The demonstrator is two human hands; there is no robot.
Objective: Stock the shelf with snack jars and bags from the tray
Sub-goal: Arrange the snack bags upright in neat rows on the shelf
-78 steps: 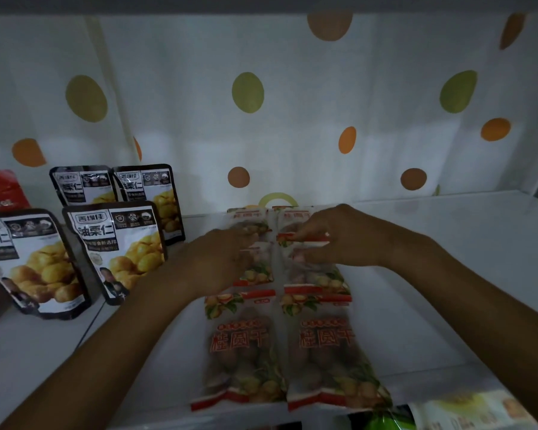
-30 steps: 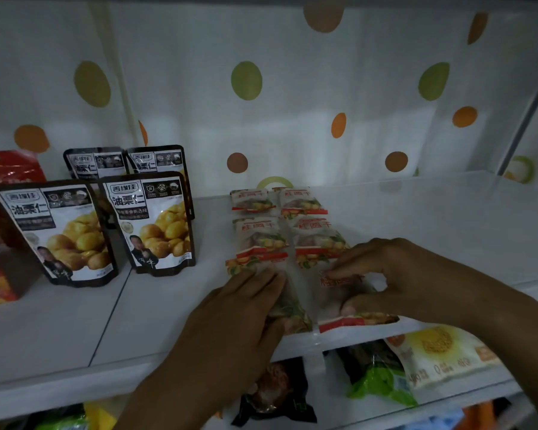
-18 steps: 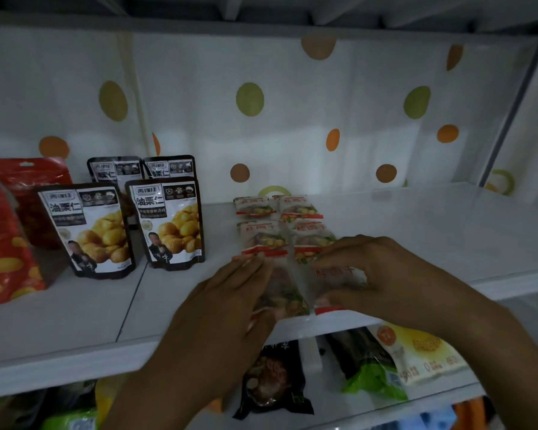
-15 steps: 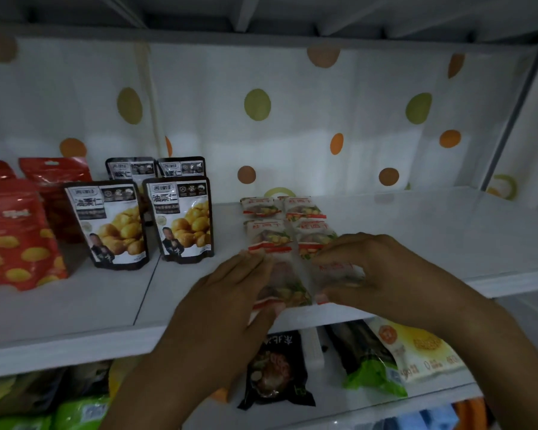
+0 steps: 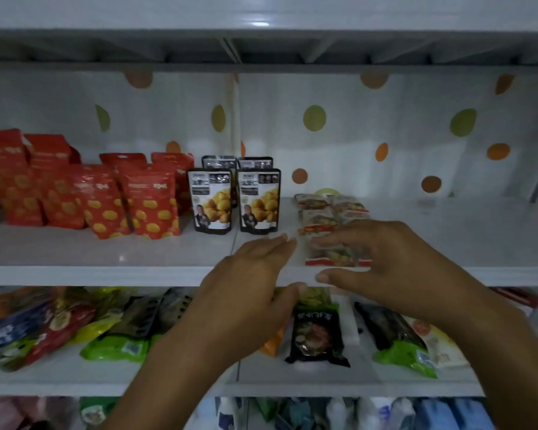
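Several flat clear snack bags with red trim (image 5: 319, 214) lie in two columns on the white middle shelf (image 5: 106, 252); the front bag (image 5: 333, 256) rests at the shelf's front edge. My right hand (image 5: 385, 268) hovers over the front bags with fingers spread. Its fingertips are at the bags and its thumb is in front of the shelf lip, and it grips nothing that I can see. My left hand (image 5: 252, 293) is flat and open just left of the bags, in front of the shelf edge, off the bags.
Black chestnut pouches (image 5: 212, 202) stand upright left of the flat bags, and red dotted pouches (image 5: 106, 200) stand farther left. The lower shelf holds a black pack (image 5: 319, 335), green bags (image 5: 401, 349) and other packets. Bare shelf surface extends to the right (image 5: 463, 234).
Both hands have drawn back from the rear bags to the shelf's front edge. My left hand has come off the bags and shifted left. The view has pulled back, showing more shelves.
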